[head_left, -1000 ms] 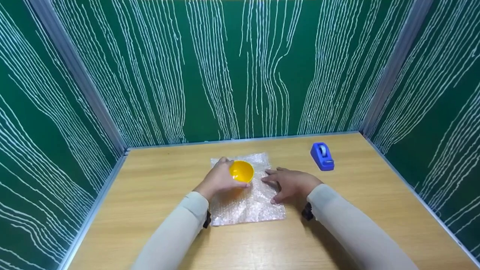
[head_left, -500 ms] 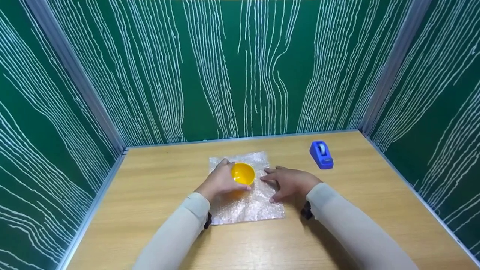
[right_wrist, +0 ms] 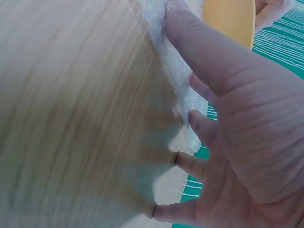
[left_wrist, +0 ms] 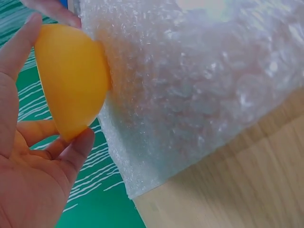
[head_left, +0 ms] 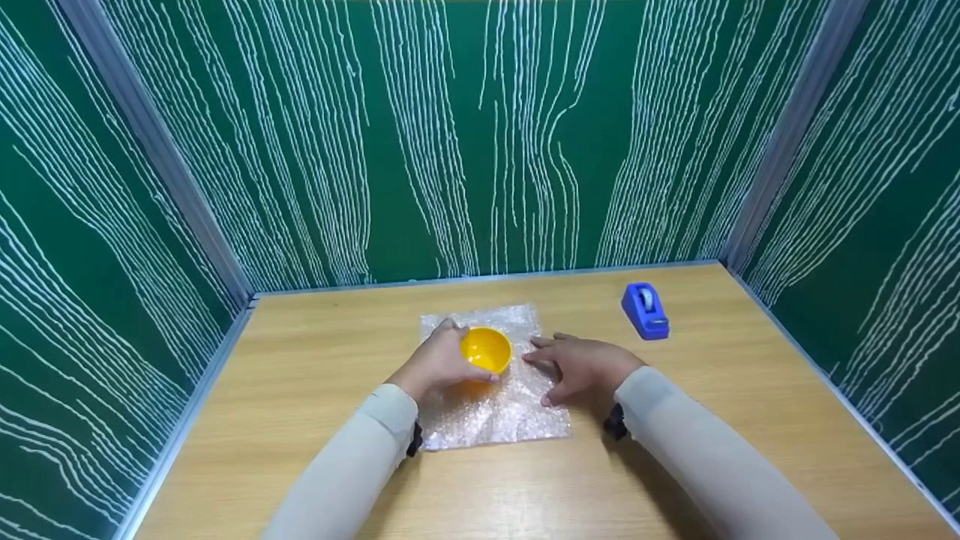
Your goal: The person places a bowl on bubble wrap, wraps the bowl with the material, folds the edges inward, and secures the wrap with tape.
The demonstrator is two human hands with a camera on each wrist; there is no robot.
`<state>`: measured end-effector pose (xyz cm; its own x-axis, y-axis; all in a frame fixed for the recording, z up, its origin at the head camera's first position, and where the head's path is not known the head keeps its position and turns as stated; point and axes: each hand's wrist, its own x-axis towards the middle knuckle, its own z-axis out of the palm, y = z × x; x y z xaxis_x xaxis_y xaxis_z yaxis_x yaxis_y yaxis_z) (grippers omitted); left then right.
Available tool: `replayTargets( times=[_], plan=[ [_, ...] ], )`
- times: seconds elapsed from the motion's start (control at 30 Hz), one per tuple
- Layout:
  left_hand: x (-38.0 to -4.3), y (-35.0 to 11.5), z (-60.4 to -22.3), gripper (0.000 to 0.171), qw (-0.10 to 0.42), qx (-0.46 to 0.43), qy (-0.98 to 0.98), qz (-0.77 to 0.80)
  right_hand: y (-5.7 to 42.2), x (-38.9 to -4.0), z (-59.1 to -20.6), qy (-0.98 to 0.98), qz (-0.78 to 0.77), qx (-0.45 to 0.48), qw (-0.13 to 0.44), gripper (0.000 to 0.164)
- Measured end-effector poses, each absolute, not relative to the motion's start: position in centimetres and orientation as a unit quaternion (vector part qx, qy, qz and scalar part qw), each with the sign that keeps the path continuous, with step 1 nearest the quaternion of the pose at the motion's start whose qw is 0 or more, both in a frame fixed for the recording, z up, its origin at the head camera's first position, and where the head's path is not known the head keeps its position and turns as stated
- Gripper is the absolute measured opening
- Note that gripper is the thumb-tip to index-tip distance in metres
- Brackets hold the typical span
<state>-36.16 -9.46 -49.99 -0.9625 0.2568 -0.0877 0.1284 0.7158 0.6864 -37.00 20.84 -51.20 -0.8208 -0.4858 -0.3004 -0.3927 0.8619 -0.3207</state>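
Note:
A small yellow bowl (head_left: 487, 349) stands upright on a sheet of bubble wrap (head_left: 499, 420) lying flat on the table. My left hand (head_left: 439, 360) grips the bowl by its rim from the left, thumb on the near side and fingers on the far side. In the left wrist view the bowl (left_wrist: 71, 78) has its base against the bubble wrap. Spread out at the sheet's right edge, my right hand (head_left: 589, 367) touches the wrap with some fingertips. The right wrist view shows other fingertips of this hand (right_wrist: 237, 137) on the bare wood, holding nothing.
A blue tape dispenser (head_left: 645, 311) with a roll in it stands at the back right of the wooden table (head_left: 322, 352). Green panels (head_left: 405, 247) with wavy white lines rise behind the table and along both sides, with metal posts at the corners.
The bowl and my left hand have shifted very slightly toward me on the bubble wrap. My right hand stays in place.

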Motion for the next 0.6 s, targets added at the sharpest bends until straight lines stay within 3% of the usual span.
replayTargets(
  times=[0.4, 0.6],
  plan=[
    [-36.3, -8.8, -49.3, 0.107, 0.103, 0.091, 0.924, 0.358, 21.1, -37.2, -51.3, 0.947, -0.122, -0.24, 0.178, 0.086],
    [-36.2, -8.8, -49.0, 0.1, 0.098, 0.104, 0.926, 0.349, 21.2, -37.1, -50.9, 0.942, -0.133, -0.255, 0.173, 0.079]
  ],
)
